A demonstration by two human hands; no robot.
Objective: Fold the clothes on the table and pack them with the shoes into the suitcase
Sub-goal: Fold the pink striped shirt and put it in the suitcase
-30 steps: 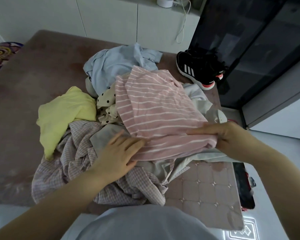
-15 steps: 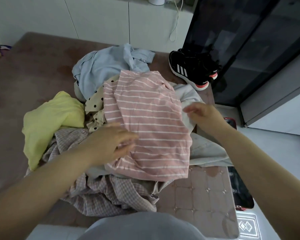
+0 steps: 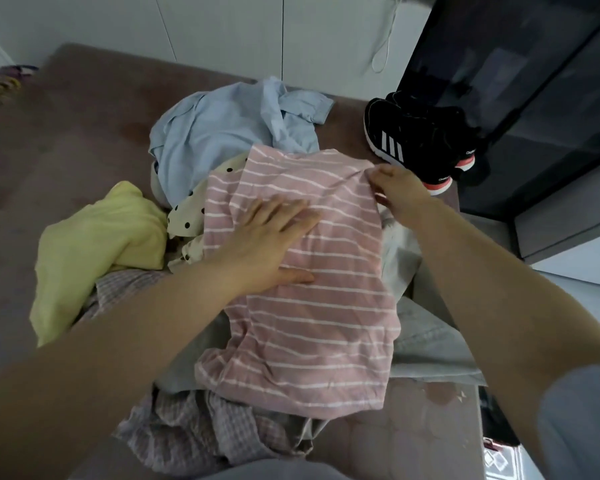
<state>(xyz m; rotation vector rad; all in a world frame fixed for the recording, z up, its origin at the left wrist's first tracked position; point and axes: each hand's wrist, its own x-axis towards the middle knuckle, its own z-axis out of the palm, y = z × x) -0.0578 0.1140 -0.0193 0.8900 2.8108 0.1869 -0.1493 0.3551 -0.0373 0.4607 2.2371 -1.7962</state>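
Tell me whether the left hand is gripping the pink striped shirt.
No, the left hand lies flat, fingers straight, on the pink striped shirt; the right hand pinches its far corner.

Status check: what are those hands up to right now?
Left hand flat on pink striped shirt. Right hand pinching its far corner. Crumpled clothes heaped beneath.

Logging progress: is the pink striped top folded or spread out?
Mostly spread, no finished fold: the pink striped top lies over the pile, left hand flat on it, right hand pinching its far corner.
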